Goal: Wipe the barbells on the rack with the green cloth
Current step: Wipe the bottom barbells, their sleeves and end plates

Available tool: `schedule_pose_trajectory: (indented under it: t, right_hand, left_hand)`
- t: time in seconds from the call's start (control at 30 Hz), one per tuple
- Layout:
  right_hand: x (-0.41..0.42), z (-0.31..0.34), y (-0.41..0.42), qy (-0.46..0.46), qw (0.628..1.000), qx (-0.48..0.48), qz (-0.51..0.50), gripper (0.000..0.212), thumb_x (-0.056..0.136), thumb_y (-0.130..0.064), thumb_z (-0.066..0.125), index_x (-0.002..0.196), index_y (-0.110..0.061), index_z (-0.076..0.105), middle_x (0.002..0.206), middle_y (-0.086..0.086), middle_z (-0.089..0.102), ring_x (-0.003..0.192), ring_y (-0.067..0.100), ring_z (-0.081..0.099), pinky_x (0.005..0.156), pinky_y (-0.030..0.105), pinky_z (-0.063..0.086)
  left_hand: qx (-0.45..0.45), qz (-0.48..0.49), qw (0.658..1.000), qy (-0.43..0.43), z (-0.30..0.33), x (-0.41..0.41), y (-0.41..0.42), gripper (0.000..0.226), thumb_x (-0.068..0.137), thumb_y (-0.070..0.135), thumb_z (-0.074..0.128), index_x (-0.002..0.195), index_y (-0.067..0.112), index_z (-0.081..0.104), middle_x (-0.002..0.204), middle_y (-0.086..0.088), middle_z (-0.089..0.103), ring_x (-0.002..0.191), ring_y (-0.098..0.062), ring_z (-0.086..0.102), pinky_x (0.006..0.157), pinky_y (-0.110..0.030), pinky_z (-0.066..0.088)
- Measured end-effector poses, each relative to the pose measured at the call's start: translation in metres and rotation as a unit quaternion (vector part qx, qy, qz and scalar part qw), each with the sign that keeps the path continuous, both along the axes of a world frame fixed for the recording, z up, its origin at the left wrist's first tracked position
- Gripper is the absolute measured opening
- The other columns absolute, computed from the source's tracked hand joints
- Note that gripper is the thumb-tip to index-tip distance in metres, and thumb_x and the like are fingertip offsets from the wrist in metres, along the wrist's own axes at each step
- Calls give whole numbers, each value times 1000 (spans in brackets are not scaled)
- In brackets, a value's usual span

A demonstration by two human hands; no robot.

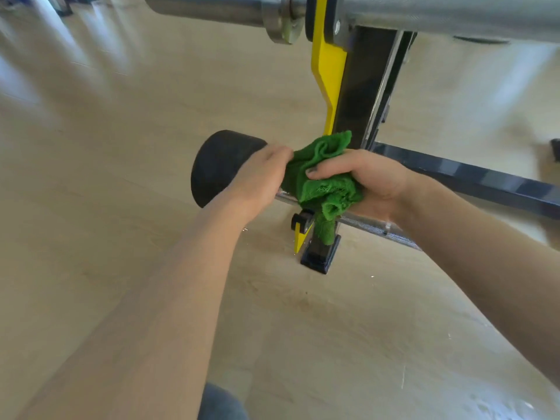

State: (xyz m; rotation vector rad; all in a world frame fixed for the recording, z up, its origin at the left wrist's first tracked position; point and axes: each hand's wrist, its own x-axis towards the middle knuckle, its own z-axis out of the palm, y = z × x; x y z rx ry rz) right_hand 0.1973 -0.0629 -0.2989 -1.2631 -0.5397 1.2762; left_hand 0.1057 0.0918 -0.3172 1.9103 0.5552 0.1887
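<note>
Lower barbell (224, 165): black sleeve end at left, low on the rack (363, 95), projecting toward the floor (91, 237) side; surface matte, no visible streaks or residue, though motion blur limits any finding on cleanliness. Left hand (260, 174): laid over the inner part of that black sleeve, fingers curved around it, apparently steadying the bar; grip on the sleeve judged light. Green cloth (321, 180): bunched at the junction of sleeve and shaft, just beside the left fingertips, one tail hanging down past the yellow hook (328, 71) toward the black foot (319, 259) of the upright. Right hand (363, 180): closed around the cloth, thumb pressed across the folds, holding the wad against the bar where the knurled shaft (378, 228) begins. Upper barbell (424, 13): steel, resting across the top of the view in the yellow hook, no hand or cloth on it. Progress assessed as partial: wiping in hand on the lower bar near the collar; knurled shaft running off right not shown being covered; upper bar likely still to do, though not confirmable from this view. Number of further bars on the rack: cannot tell.
</note>
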Motion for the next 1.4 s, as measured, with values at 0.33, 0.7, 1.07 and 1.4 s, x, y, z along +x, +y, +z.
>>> schedule_pose_trajectory:
  t: [0.33,0.7,1.07,1.4]
  right_hand:
    - [-1,-6,-32,16,999,-41,29,53,87,-16,64,138,-8,51,135,15,61,120,33,62,101,45,51]
    - [-6,-13,-41,-101,987,-109,64,41,91,-16,67,129,-5,55,122,9,69,113,23,67,100,39,50]
    - [-13,-29,-43,-14,994,-106,26,32,99,-13,55,129,-4,59,122,16,69,111,31,67,95,45,54]
    - [-9,-49,-36,-278,923,-257,-70,37,96,-48,57,104,-13,64,99,6,72,89,22,72,80,40,61]
  left_hand:
    - [-93,-88,989,70,4,-10,-5,27,100,32,52,103,13,71,93,-5,73,92,-16,71,87,-39,57]
    - [46,-151,975,157,28,-26,-11,37,93,58,55,97,26,73,96,8,74,101,-14,67,104,-45,44]
    - [-73,-91,978,175,8,-31,-2,30,86,-4,63,113,10,62,113,-17,68,99,-25,71,83,-35,60]
    - [178,-56,977,102,-19,-18,-5,27,95,31,63,119,27,52,101,5,67,88,-9,65,73,-25,50]
